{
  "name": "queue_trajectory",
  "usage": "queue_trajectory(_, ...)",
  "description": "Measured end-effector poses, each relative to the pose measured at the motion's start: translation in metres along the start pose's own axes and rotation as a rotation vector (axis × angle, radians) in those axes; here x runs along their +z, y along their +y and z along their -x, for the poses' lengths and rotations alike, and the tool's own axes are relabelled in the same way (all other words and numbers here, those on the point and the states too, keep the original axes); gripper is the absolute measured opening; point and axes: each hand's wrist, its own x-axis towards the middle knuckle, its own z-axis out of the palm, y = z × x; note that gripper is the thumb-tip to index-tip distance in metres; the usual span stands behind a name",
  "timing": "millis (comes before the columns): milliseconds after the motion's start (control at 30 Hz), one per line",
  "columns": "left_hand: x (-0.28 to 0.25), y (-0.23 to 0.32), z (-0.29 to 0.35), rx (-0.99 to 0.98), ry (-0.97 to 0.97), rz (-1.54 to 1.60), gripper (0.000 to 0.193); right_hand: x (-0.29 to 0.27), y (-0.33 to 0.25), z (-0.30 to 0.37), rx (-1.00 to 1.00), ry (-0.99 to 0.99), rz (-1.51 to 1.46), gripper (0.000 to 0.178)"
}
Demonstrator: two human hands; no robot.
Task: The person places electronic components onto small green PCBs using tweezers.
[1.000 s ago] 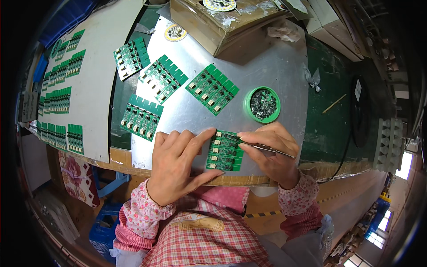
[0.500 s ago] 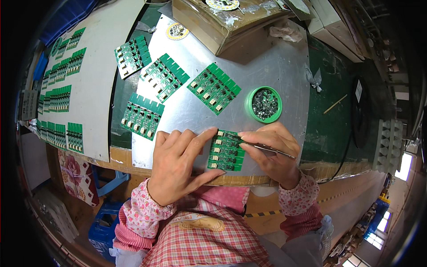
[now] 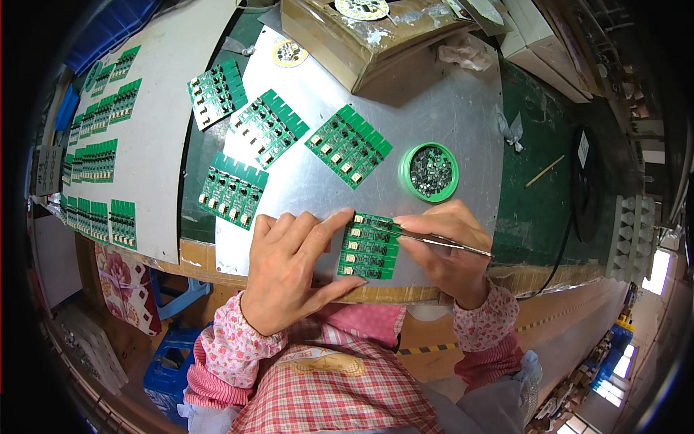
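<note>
A green circuit board [image 3: 366,248] with a column of white parts and a column of black parts lies near the table's front edge. My left hand [image 3: 284,264] braces it, index fingertip at its upper left corner and thumb at its lower edge. Metal tweezers [image 3: 471,249] are pinched in my right hand [image 3: 460,273]; their tips are at the board's upper right, partly hidden by my fingers. Whether the tips hold a part, I cannot make out. Just beyond my right hand stands a round green tub [image 3: 431,197] of small dark components.
The metal sheet [image 3: 325,79] bears more populated boards, including one board [image 3: 348,147] beyond my hands. Rows of boards stand on a pale panel [image 3: 155,94] at left. A cardboard box [image 3: 329,40] sits at the back, a thin stick [image 3: 544,171] and black reel [image 3: 583,184] at right.
My right hand and the tweezers have shifted slightly right, showing more of the board's upper right. My left hand still steadies the board in the same place.
</note>
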Motion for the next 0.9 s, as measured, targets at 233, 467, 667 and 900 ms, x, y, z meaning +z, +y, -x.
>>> queue_trajectory(233,0.000,0.001,0.001,0.008,0.008,-0.017,0.081,-0.011,0.001,0.001,0.426,0.442,-0.656,0.022)
queue_trajectory(467,0.002,0.001,-0.001,0.005,0.030,-0.032,0.082,-0.015,0.017,-0.010,0.311,0.385,0.127,0.016)
queue_trajectory(667,0.002,0.004,-0.002,-0.015,0.029,-0.031,0.082,-0.017,0.024,-0.012,0.228,0.318,0.214,0.018)
queue_trajectory(900,0.000,0.003,-0.001,-0.013,0.020,-0.044,0.082,-0.012,0.026,-0.013,0.261,0.337,0.145,0.017)
